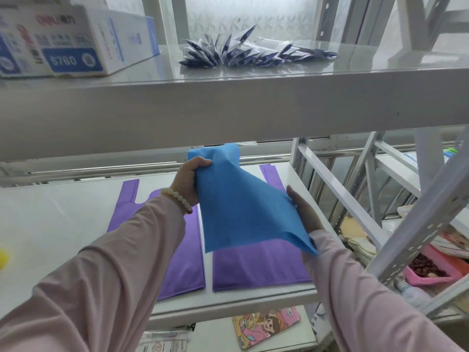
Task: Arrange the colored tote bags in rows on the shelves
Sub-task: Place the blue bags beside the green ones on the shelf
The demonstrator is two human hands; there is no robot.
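Note:
A blue tote bag (pixel 241 204) hangs in the air over the middle shelf (pixel 63 219), held by both hands. My left hand (pixel 187 181) grips its bunched handle end at the top. My right hand (pixel 304 212) pinches its lower right edge. Under the blue bag two purple tote bags lie flat side by side on the shelf: the left purple bag (pixel 187 260) is partly hidden by my left arm, and the right purple bag (pixel 258 265) reaches to the shelf's right edge.
The upper shelf (pixel 228 102) carries a white and blue cardboard box (pixel 71 41) and a fan of dark sachets (pixel 253 52). A cartoon-print pouch (pixel 266 326) lies on the lower shelf. A second rack (pixel 416 224) with cluttered items stands to the right.

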